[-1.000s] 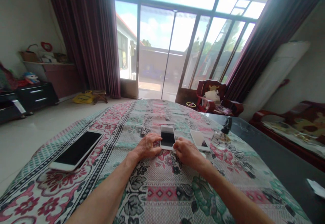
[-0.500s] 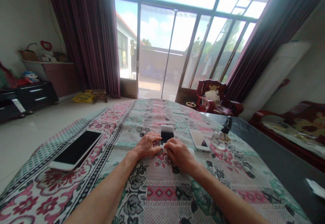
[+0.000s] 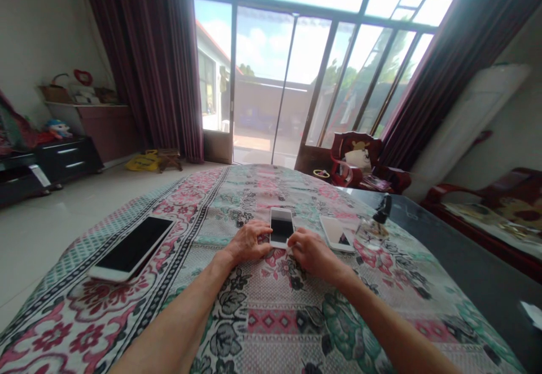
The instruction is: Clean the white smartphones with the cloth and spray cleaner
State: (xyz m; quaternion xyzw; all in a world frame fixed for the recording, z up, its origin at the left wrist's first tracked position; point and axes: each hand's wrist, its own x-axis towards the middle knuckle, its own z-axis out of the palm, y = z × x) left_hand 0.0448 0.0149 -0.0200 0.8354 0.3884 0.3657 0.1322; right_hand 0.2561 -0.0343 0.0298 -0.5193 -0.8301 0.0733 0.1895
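Note:
A white phone with a dark screen lies flat on the flowered tablecloth in the middle of the table. My left hand rests on the cloth with its fingers curled against the phone's left edge. My right hand is closed in a pinch at the phone's lower right corner. What its fingertips hold there is too small to make out.
A second white phone lies just right of my right hand. A large white tablet lies at the left. A small clear object and a dark one sit near the cloth's right edge, by the black tabletop.
My right hand slid left over the phone's lower end, then drew back to its lower right corner. My left hand stayed at the left edge. The view shifted slightly.

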